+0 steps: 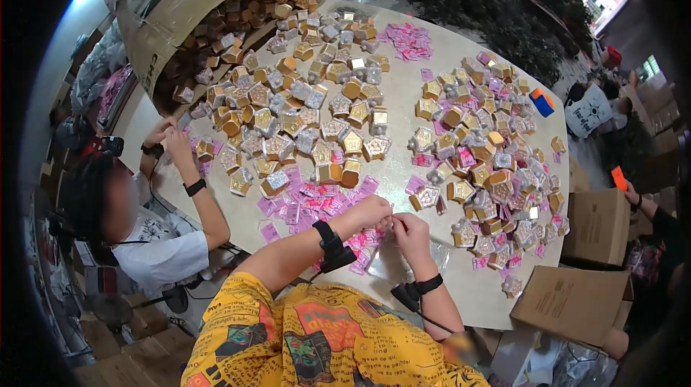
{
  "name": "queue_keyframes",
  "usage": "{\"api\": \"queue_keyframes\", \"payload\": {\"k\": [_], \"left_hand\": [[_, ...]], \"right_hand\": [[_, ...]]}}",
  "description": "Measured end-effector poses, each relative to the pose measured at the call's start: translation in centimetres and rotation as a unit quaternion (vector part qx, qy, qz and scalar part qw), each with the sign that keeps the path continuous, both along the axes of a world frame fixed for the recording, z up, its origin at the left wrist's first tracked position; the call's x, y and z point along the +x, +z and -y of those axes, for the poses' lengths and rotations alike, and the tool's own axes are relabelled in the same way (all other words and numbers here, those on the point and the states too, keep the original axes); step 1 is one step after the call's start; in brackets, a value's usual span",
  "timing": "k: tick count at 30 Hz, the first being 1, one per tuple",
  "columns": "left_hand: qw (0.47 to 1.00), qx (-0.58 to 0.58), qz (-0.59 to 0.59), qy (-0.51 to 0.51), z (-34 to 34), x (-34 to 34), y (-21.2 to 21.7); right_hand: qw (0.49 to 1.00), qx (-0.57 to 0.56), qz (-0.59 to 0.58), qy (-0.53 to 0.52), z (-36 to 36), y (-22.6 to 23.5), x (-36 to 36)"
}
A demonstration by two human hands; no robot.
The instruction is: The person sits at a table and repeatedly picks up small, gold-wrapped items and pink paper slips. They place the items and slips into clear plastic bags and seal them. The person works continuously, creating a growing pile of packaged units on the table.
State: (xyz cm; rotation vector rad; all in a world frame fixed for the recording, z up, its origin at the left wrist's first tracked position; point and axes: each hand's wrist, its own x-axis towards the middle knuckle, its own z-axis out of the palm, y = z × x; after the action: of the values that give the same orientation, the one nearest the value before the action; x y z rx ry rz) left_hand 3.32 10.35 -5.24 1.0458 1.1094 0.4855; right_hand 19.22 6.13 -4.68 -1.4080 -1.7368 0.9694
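Observation:
My left hand (371, 212) and my right hand (412, 234) meet above the near edge of the table, fingertips pinched close together. Whatever is between them is too small to make out. Beneath and left of my left hand spreads a heap of pink printed tags (317, 203). Below my right hand lies a clear plastic bag (390, 263). Ahead of my hands is a large pile of small gold, pentagon-faced ornaments (293, 122), some silvery with glitter. A second pile of gold ornaments (497, 184), mixed with pink tags, covers the table's right side.
A big tipped carton (155, 27) spills ornaments at the far left. Another person's hands (173, 139) work at the left edge. More pink tags (407, 40) lie at the back, and an orange-and-blue object (541, 102) at the right. Cardboard boxes (568, 301) stand beside the table.

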Motion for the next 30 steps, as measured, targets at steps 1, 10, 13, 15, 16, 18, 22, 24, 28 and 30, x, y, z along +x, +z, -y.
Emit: {"api": "queue_keyframes", "payload": {"k": [1, 10, 13, 15, 16, 18, 22, 24, 28, 30], "left_hand": [[1.0, 0.009, 0.002, -0.004, -0.2, -0.1, 0.0], [0.933, 0.217, -0.26, -0.118, -2.5, -1.0, 0.6], [0.698, 0.487, -0.523, -0.045, -5.5, -2.5, -1.6], [0.689, 0.456, -0.564, -0.016, -7.4, -4.1, -3.3], [0.709, 0.403, -0.577, -0.033, -8.0, -4.5, -3.9], [0.744, 0.323, -0.583, -0.042, -8.6, -4.7, -5.1], [0.8, 0.282, -0.529, -0.006, -8.3, -4.4, -4.6], [0.824, 0.278, -0.494, 0.017, -7.2, -4.2, -1.6], [0.848, 0.407, -0.329, 0.079, -3.5, -5.6, 1.5], [0.836, 0.475, -0.269, 0.058, -1.5, -6.3, 2.6]], "right_hand": [[0.996, -0.074, -0.053, -0.014, -0.2, -0.2, 0.1], [0.999, -0.03, 0.011, -0.036, -0.9, -1.4, 0.4], [0.996, -0.06, -0.013, -0.063, -0.8, -0.7, 0.3], [0.996, -0.055, -0.018, -0.07, -0.5, -0.9, 0.5], [0.996, -0.052, -0.02, -0.074, -0.4, -1.1, 0.7], [0.996, -0.049, -0.018, -0.072, -0.2, -1.5, 1.0], [0.994, -0.043, -0.061, -0.081, -0.4, -0.7, 1.3], [0.995, -0.046, -0.053, -0.077, -1.0, 0.3, 1.6], [0.998, 0.0, -0.041, -0.036, -2.7, 2.7, 1.7], [0.998, 0.055, -0.03, -0.014, -3.1, 4.7, 0.9]]}}
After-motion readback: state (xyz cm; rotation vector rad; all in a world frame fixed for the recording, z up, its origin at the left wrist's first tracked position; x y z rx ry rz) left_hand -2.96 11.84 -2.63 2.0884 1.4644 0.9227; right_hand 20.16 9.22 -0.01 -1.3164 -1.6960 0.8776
